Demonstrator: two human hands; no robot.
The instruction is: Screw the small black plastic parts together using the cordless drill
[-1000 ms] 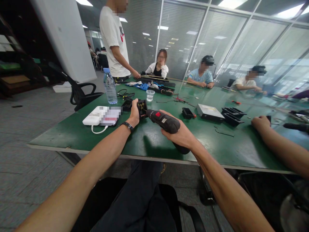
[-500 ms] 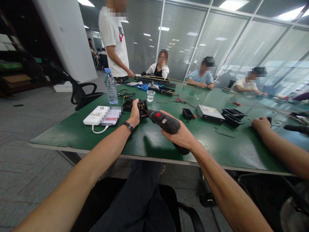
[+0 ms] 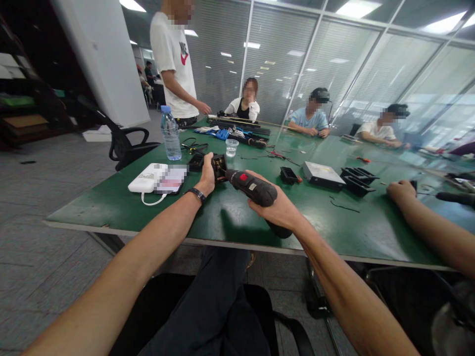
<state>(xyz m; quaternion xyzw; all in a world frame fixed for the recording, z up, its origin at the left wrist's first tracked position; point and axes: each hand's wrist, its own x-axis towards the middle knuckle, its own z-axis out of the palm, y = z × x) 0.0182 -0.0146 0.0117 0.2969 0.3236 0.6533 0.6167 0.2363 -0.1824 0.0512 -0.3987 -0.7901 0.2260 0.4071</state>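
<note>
My right hand (image 3: 276,205) is wrapped round the grip of a black cordless drill (image 3: 252,187) with a red mark on top. The drill's nose points left into a small open black box (image 3: 219,165) with brass-coloured bits inside. My left hand (image 3: 208,174), a watch on its wrist, holds this box tilted up on its near left side. Whether the bit touches the box's inside is too small to tell. Another black tray-like part (image 3: 195,161) lies just left of my left hand.
Around them on the green table (image 3: 237,227) are a water bottle (image 3: 170,133), a plastic cup (image 3: 231,147), a white power bank (image 3: 147,177) cabled to a phone, a silver-topped box (image 3: 322,174) and black trays (image 3: 358,180). A co-worker's arm (image 3: 426,217) rests at right.
My hands, the drill and the black box stay in nearly the same place. The standing person's hand across the table has lifted slightly off the long pieces there.
</note>
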